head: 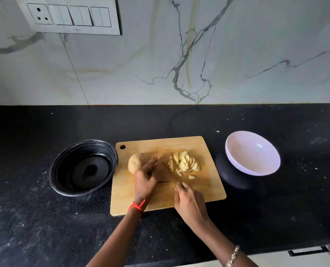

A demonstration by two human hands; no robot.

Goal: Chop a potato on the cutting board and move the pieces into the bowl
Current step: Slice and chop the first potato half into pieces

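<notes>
A wooden cutting board (198,191) lies on the black counter. An uncut potato half (133,162) sits at its left part. A heap of pale chopped potato pieces (185,163) lies right of centre. My left hand (146,178) rests flat on the board beside the potato half, fingers straight and touching it. My right hand (189,203) grips the handle of a knife (170,173), whose thin blade points away, just left of the pieces. A white bowl (252,153) stands tilted to the right of the board, with nothing in it.
A black round container (83,168) sits against the board's left edge. The white bowl leans on a dark round base (231,176). A marble wall with a switch panel (71,15) rises behind the counter. The counter's front edge runs at the lower right.
</notes>
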